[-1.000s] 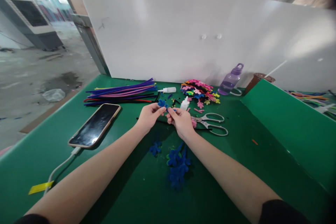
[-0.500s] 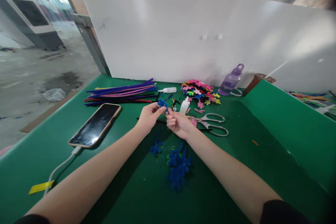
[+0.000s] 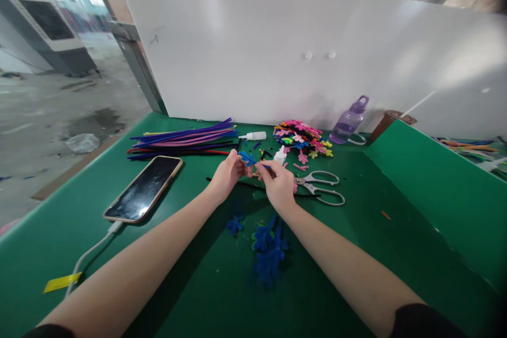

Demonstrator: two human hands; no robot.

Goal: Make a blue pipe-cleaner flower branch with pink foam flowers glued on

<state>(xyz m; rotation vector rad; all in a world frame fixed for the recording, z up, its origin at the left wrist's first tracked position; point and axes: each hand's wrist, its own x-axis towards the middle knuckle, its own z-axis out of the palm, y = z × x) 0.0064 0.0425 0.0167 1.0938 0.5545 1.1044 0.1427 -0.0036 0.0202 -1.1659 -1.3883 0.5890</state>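
A small blue fuzzy flower (image 3: 247,158) is pinched between the fingertips of my left hand (image 3: 226,177). My right hand (image 3: 278,182) is closed on the flower's blue stem, close beside the left fingertips. Below the hands, a single blue flower piece (image 3: 235,225) and a cluster of blue flower pieces (image 3: 271,251) lie on the green table (image 3: 190,285). Scissors with grey handles (image 3: 322,187) rest just right of my right hand, their blades partly hidden. Behind that hand stands a white glue bottle (image 3: 280,155).
Pipe cleaners (image 3: 186,140) and a phone (image 3: 144,189) on a cable lie left. Another glue bottle (image 3: 255,136) lies behind the hands, near a pile of colourful flowers (image 3: 303,137). A purple bottle (image 3: 348,122), brown cup (image 3: 390,121) and green divider (image 3: 435,195) stand right.
My right hand has turned over and shifted slightly right, its back now facing up. The blue flower has tilted and moved slightly, and my left fingers have shifted around it.
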